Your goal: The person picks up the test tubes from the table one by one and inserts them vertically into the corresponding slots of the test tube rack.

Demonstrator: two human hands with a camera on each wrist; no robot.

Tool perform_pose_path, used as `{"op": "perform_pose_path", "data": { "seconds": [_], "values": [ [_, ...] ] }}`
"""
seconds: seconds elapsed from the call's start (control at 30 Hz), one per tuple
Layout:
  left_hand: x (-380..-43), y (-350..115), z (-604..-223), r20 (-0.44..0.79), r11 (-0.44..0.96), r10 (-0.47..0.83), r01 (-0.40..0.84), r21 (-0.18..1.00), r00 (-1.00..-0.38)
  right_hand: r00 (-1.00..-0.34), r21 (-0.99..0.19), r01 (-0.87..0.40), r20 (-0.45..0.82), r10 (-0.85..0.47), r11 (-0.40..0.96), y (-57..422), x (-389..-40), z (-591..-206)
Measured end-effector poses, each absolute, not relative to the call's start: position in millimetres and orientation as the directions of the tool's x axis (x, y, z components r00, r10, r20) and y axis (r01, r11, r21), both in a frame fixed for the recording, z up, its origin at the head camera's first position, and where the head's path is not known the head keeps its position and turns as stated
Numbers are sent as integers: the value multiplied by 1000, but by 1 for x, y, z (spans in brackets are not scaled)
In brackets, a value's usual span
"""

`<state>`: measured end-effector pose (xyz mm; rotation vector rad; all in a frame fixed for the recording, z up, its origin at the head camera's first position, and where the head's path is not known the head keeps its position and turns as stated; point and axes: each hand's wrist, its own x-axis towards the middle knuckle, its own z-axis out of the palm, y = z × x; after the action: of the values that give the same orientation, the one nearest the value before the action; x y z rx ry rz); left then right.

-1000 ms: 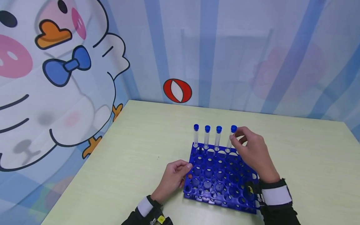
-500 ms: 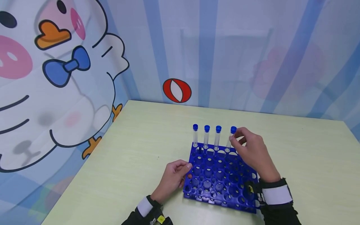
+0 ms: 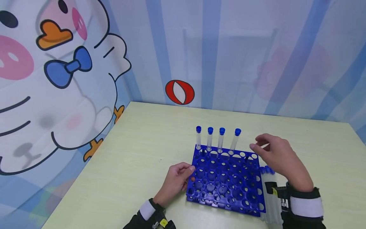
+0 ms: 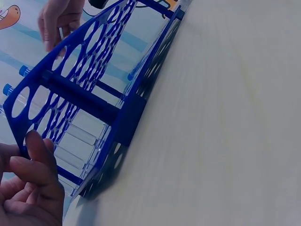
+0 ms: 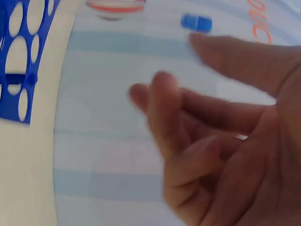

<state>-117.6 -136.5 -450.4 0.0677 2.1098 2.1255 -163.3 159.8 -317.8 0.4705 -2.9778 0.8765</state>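
A blue plastic test tube rack (image 3: 221,204) stands on the table, its top full of round holes. Along its back row stand several clear test tubes (image 3: 210,140) with blue caps; the rightmost tube (image 3: 235,140) leans a little to the right. My left hand (image 3: 175,181) pinches the rack's left edge between thumb and fingers, and in the left wrist view the fingertips (image 4: 35,141) lie on the end corner. My right hand (image 3: 281,156), fingers loosely bent and holding nothing, hovers past the rack's back right corner. Only air shows between its thumb and fingers in the right wrist view.
Several more blue-capped tubes (image 3: 271,197) lie along the rack's right side, partly hidden by the right wrist strap. The pale table (image 3: 143,136) meets a printed cartoon backdrop (image 3: 237,63) at the back and left.
My right hand has let go of the rightmost tube and moved right, uncovering the tubes beside the rack. The left hand stays on the rack's edge.
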Motion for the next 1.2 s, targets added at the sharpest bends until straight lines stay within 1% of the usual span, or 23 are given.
{"op": "perform_pose_path", "data": {
  "seconds": [0.07, 0.17, 0.3, 0.4, 0.67, 1.03, 1.2],
  "values": [
    [-118, -136, -451, -63, -1, 131, -63, 998, -989, -961, -538, -244, 23, -275, 807, 170, -165, -320],
    [-117, -136, -450, -56, -3, 128, -56, 998, -990, -957, -529, -161, -122, -262, 833, 182, -169, -325],
    [-117, -136, -450, -59, -4, 126, -60, 998, -990, -906, -486, -75, -332, -263, 871, 194, -175, -335],
    [-117, -136, -450, -61, 0, 127, -61, 998, -990, -874, -465, -29, -417, -248, 885, 200, -179, -344],
    [-118, -136, -451, -56, 2, 128, -56, 998, -990, -847, -463, 108, -506, -162, 880, 211, -186, -366],
    [-119, -136, -455, -64, 2, 126, -64, 998, -990, -835, -397, 126, -538, -119, 909, 215, -192, -381],
    [-117, -135, -445, -78, -17, 138, -81, 997, -987, -832, -385, 135, -544, -106, 913, 214, -193, -383]
  ]
}}
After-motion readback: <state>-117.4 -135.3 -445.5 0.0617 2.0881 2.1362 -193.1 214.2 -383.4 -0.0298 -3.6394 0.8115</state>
